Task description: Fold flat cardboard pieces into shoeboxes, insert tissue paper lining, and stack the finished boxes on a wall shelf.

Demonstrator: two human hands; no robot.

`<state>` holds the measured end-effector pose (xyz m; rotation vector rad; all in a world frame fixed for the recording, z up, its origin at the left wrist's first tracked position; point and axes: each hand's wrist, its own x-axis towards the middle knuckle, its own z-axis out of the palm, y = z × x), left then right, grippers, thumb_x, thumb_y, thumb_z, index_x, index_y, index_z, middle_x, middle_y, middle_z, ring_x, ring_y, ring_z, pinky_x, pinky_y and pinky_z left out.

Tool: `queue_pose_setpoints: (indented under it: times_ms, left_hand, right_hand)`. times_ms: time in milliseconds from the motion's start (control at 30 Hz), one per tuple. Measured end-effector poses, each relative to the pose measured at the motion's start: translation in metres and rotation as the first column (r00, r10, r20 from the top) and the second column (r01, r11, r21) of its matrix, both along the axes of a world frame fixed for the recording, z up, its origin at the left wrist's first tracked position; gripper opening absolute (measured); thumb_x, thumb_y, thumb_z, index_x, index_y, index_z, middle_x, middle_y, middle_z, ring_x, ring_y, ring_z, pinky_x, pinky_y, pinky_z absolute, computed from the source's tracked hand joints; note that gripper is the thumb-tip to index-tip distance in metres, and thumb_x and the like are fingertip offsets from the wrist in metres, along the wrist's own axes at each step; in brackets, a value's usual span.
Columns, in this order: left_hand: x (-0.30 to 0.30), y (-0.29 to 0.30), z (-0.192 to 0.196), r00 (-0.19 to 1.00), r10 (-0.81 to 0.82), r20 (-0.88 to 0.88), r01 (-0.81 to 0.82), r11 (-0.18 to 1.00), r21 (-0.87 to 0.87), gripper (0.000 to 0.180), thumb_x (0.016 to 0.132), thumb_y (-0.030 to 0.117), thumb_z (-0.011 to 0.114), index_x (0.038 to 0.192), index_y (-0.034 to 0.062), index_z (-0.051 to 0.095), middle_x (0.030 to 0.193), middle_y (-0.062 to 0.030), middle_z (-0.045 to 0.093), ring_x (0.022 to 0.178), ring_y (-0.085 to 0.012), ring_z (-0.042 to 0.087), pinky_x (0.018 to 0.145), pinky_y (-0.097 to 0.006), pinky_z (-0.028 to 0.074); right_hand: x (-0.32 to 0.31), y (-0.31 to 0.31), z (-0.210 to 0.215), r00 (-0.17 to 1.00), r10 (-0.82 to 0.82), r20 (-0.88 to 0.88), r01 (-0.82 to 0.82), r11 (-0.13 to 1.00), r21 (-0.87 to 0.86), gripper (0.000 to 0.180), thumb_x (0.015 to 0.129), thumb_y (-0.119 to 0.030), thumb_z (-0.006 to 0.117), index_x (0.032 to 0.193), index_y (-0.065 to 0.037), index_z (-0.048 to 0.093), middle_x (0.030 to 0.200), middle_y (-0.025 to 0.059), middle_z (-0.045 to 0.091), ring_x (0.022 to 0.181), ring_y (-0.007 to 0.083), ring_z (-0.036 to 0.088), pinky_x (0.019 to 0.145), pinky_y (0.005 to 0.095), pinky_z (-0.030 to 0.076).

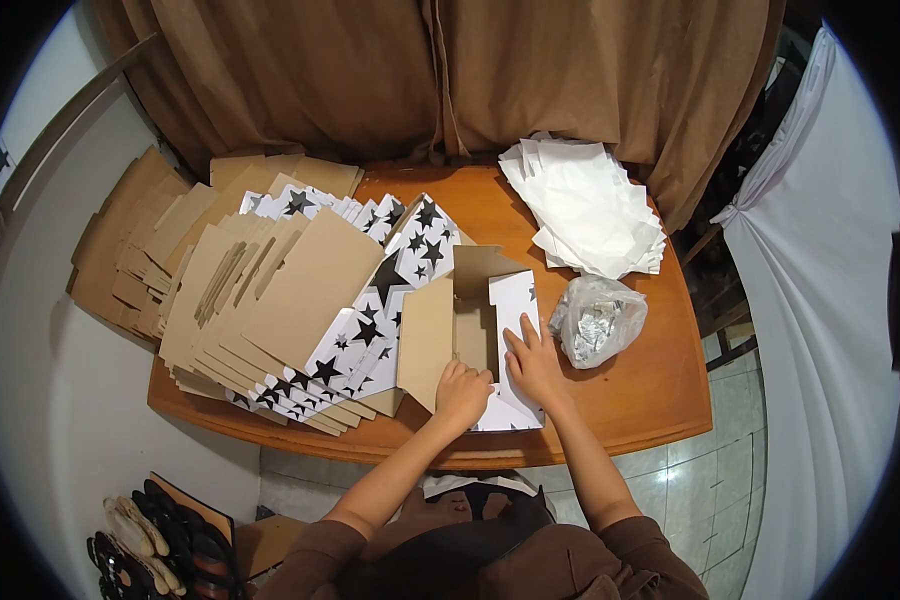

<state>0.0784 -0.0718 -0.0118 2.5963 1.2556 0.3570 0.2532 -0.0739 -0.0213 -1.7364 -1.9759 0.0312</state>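
A partly folded cardboard box (475,330), brown inside and white with black stars outside, sits in front of me at the front of the table. Its brown flap (425,345) leans out to the left and another stands up at the far end. My left hand (463,393) has its fingers curled over the box's near end, the fingertips partly hidden. On the white right-hand panel (511,300) lies my right hand (534,362), its fingers stretched out and slightly apart. The box's inside shows bare brown card.
Flat star-printed box blanks (310,290) form a fanned pile at left, touching the box's side. More brown cardboard (130,240) lies behind them. White paper sheets (585,205) are stacked at the back right, with a clear plastic bag (598,322) of silvery pieces nearer me.
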Motion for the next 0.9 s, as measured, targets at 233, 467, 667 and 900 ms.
queue_pose_setpoints:
  times_ms: [233,467,667,900]
  left_hand:
    - [0.009,0.008,-0.004,0.989,-0.009,-0.146,0.007,1.000,-0.016,0.017,0.084,0.022,0.060,0.085,0.0075,0.068,0.079,-0.0105,0.066,0.094,-0.0259,0.056,0.100,-0.043,0.031]
    - [0.009,0.018,0.014,0.987,-0.050,0.152,0.058,0.997,-0.050,0.013,0.082,0.015,0.059,0.088,0.0034,0.063,0.080,-0.0130,0.064,0.091,-0.0285,0.055,0.100,-0.045,0.031]
    - [0.009,0.043,0.021,0.956,0.086,0.281,-0.070,0.995,-0.065,0.058,0.078,0.016,0.067,0.129,0.0085,0.041,0.130,-0.0207,0.042,0.120,-0.0364,0.039,0.106,-0.051,0.025]
    - [0.044,0.155,0.037,0.973,0.200,0.111,-0.229,0.879,0.419,0.080,0.075,0.019,0.070,0.144,0.0172,0.031,0.149,-0.0157,0.023,0.138,-0.0378,0.021,0.111,-0.052,0.020]
  right_hand:
    - [0.000,-0.002,0.005,0.992,0.036,-0.124,-0.043,0.998,-0.054,0.037,0.085,-0.013,0.057,0.121,-0.008,0.058,0.141,0.0226,0.038,0.126,0.0507,0.032,0.105,0.0523,0.031]
    - [0.002,0.004,0.013,0.947,0.033,-0.321,-0.055,0.997,-0.059,0.037,0.085,-0.006,0.053,0.121,-0.007,0.058,0.143,0.0223,0.034,0.128,0.0503,0.029,0.105,0.0520,0.030]
    - [-0.010,0.004,0.035,0.997,-0.075,-0.030,0.071,0.989,-0.126,0.035,0.081,-0.011,0.056,0.115,-0.011,0.061,0.139,0.0203,0.040,0.133,0.0460,0.026,0.106,0.0629,0.019]
    - [-0.008,0.033,0.030,0.990,-0.066,-0.128,0.059,0.997,-0.055,0.026,0.077,-0.022,0.066,0.092,-0.003,0.056,0.110,0.0213,0.048,0.126,0.0450,0.031,0.103,0.0629,0.019]
